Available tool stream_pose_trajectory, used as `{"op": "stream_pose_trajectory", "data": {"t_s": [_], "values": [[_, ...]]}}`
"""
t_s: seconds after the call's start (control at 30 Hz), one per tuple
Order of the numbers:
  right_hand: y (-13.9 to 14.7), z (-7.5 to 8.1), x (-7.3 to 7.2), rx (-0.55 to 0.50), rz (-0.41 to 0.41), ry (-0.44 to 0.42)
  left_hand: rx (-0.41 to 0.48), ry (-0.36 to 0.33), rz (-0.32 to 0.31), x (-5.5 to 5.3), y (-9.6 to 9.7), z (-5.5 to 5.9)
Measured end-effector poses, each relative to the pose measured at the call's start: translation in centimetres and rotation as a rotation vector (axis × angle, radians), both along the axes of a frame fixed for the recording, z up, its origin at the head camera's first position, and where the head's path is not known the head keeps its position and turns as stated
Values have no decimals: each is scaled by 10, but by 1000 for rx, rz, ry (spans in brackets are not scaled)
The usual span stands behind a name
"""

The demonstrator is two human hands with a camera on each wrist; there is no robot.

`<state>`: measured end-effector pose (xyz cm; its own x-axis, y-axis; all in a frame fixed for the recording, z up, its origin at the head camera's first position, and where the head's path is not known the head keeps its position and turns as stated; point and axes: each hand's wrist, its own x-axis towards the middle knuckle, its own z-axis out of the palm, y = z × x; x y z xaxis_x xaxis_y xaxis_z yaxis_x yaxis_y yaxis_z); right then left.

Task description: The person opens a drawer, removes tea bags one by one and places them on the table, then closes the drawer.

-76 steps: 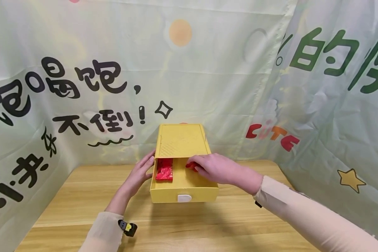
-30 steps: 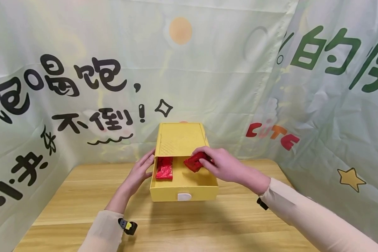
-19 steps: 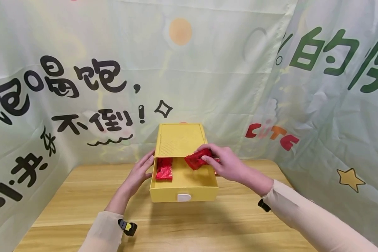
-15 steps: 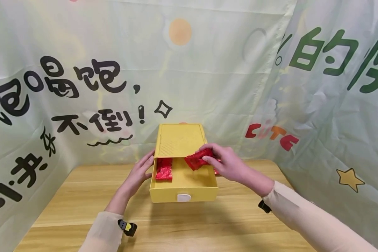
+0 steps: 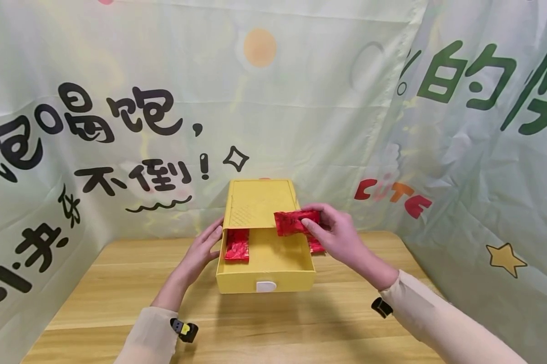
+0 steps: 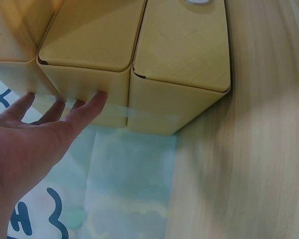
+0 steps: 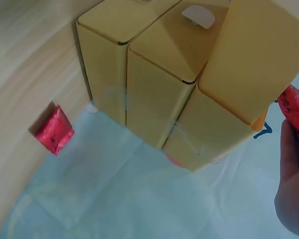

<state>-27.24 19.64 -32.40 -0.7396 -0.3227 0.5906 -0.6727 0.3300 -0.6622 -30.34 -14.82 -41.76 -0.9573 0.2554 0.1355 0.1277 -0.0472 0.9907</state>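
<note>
My right hand [image 5: 339, 235] pinches a small red foil packet [image 5: 289, 223] with dark print between thumb and fingers. It holds the packet above the right rim of a pulled-out yellow drawer [image 5: 237, 283]. Inside that drawer, against its left wall, lies a second red packet [image 5: 237, 246]. My left hand [image 5: 202, 253] touches the left side of the yellow drawer cabinet [image 5: 263, 199]; the left wrist view shows its fingers stretched out along the side walls. Beyond the drawer's right side another red packet [image 7: 55, 130] lies on the table, partly hidden in the head view by my right hand.
The cabinet stacks three drawers, the top one drawn out, with white tabs [image 5: 266, 286] as handles. It stands at the back of a wooden table [image 5: 273, 328]. A printed cloth [image 5: 300, 126] hangs behind and at both sides.
My right hand has lifted the red packet up out of the drawer and moved right with it, turning it more level. The packet on the table has come into sight. My left hand has stayed put.
</note>
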Motion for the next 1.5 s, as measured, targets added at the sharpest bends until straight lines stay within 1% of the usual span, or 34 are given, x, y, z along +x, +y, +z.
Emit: {"op": "stream_pose_trajectory", "data": {"t_s": [0.17,0.33,0.6,0.87,1.1,1.3,1.5], "values": [[3,-6,2,-79,-28,-24,3,-2,-3,0,0,-1],[5,-12,3,-184,-68,-62,4,1,-4,0,0,-1],[8,-22,4,-349,-177,-113,4,5,-3,0,0,-1],[13,-32,3,-465,-283,-178,-4,-1,6,1,0,-1],[19,-44,0,-596,-306,-241,1,1,5,1,0,-1],[27,-57,-6,-650,-347,-271,-6,-4,5,1,0,-1],[36,-71,-13,-667,-370,-295,-2,1,-1,0,0,-1]]}}
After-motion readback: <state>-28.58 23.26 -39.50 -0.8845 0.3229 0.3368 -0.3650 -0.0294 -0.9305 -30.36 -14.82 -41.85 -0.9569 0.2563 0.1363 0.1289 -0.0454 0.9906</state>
